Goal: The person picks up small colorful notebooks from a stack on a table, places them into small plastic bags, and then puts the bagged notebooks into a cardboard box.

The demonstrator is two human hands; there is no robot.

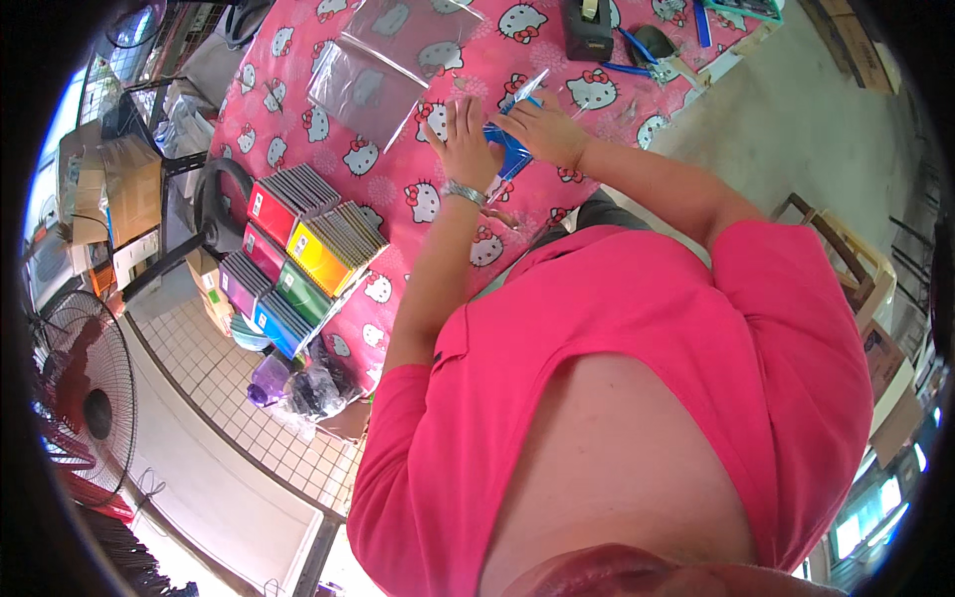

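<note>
A flat blue item in clear plastic (pixel 514 159), perhaps a small notebook, lies on the table between my hands; much of it is hidden under them. My left hand (pixel 466 149) rests beside its left edge, fingers stretched out, a metal-coloured band on the wrist. My right hand (pixel 547 132) bends over the item's upper right part, with its fingers closed on it. Beyond my left hand, clear plastic sleeves (pixel 370 92) lie flat in a loose pile. Stacks of spiral notebooks (pixel 320 249) in red, yellow, green, blue and purple stand at the table's left edge.
A pink cartoon-print cloth covers the table (pixel 383 189). At its far right are a black tape dispenser (pixel 587 32), blue-handled scissors or pliers (pixel 637 55) and a blue pen-like stick (pixel 702 25). A standing fan (pixel 90 398) and cardboard boxes (pixel 129 189) are left of the table.
</note>
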